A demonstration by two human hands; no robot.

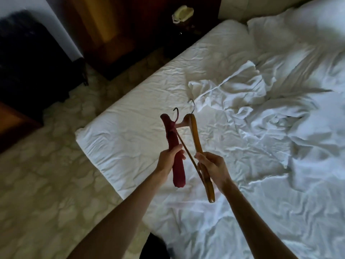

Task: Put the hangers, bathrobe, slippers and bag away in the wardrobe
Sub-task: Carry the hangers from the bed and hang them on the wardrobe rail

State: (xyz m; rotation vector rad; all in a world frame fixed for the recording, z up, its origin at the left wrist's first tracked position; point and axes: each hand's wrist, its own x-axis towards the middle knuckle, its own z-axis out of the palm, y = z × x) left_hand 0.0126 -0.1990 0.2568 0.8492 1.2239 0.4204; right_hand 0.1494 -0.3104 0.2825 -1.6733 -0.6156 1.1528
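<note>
My left hand [169, 158] grips a padded dark red hanger [172, 146] around its middle, hook pointing up and away. My right hand [212, 168] holds a wooden hanger [197, 143] by its lower arm, with its thin crossbar running diagonally between both hands. Both hangers are raised above the bed. A white bathrobe [229, 92] lies crumpled on the sheet beyond the hangers. Slippers and bag cannot be made out.
The white bed [130, 113] with rumpled sheets fills the right side, with pillows [291, 34] at the top right. Dark wooden furniture [115, 34] stands past the bed, a pale telephone [183, 14] on the nightstand. Patterned carpet [46, 174] covers the left.
</note>
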